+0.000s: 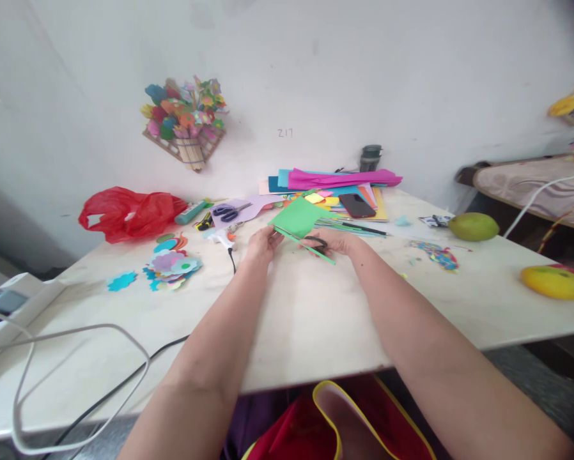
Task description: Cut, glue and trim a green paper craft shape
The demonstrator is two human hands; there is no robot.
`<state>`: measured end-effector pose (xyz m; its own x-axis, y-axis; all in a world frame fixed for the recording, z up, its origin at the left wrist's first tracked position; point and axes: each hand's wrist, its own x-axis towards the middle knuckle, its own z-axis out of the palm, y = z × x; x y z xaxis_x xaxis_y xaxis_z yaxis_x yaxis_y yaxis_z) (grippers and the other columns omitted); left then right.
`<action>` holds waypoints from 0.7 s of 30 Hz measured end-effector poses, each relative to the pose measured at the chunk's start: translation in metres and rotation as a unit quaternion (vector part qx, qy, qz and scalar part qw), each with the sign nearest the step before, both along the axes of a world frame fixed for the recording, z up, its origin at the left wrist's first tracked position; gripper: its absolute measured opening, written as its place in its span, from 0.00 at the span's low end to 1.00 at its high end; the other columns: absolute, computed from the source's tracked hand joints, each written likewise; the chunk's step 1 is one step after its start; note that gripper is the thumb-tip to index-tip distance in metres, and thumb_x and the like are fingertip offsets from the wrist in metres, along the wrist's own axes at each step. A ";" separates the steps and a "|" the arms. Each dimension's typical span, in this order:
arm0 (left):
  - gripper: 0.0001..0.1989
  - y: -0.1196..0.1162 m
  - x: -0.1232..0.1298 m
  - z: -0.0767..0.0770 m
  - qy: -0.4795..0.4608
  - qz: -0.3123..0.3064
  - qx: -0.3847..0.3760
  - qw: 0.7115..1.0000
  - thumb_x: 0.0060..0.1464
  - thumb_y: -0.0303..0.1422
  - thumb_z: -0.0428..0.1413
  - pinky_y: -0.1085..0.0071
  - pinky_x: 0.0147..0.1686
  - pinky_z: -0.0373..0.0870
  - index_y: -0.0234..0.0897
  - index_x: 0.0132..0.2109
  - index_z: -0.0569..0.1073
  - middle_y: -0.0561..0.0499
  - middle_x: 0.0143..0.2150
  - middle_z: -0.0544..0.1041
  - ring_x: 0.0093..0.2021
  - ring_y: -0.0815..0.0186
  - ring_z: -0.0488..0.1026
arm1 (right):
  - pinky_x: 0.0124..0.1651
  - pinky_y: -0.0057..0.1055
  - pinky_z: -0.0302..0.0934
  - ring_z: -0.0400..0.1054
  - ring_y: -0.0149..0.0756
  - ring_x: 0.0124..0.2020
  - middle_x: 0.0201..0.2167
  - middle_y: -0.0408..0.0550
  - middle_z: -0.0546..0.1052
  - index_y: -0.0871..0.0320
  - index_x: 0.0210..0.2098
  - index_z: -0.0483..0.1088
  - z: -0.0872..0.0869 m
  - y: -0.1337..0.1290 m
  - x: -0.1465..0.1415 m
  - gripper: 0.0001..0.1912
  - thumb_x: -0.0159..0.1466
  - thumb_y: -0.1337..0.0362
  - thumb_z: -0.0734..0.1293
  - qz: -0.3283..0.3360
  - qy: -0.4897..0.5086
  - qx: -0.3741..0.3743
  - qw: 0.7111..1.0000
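A sheet of green paper (296, 218) is held just over the table, its left edge pinched between the fingers of my left hand (266, 241). My right hand (333, 243) is closed around dark-handled scissors (316, 243), whose blades lie along the near edge of the sheet. A narrow green strip (323, 257) sticks out along that edge toward the lower right. Thin dark and pale sticks (358, 227) lie just beyond my right hand. To the left of my left hand rests a white glue gun (224, 239) with a black cord.
Paper flower shapes (172, 265), a red plastic bag (131, 214) and dark blue scissors (230, 211) lie left. Behind are a phone (357, 206), a magenta roll (342, 178) and a dark cup (371, 158). A green mango (473, 226) and yellow fruit (554, 282) sit right. A white cable (124, 329) loops front left.
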<state>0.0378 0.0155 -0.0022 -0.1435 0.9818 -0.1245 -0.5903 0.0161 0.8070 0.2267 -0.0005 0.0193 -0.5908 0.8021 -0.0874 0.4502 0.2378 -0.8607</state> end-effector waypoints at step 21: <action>0.06 -0.001 0.000 0.001 -0.018 0.014 0.015 1.000 0.53 0.21 0.50 0.66 0.46 0.71 0.33 0.33 0.70 0.50 0.29 0.76 0.36 0.67 0.76 | 0.15 0.23 0.42 0.48 0.21 0.13 0.14 0.36 0.61 0.61 0.22 0.65 -0.008 0.010 -0.002 0.20 0.52 0.49 0.67 0.008 0.005 0.028 1.000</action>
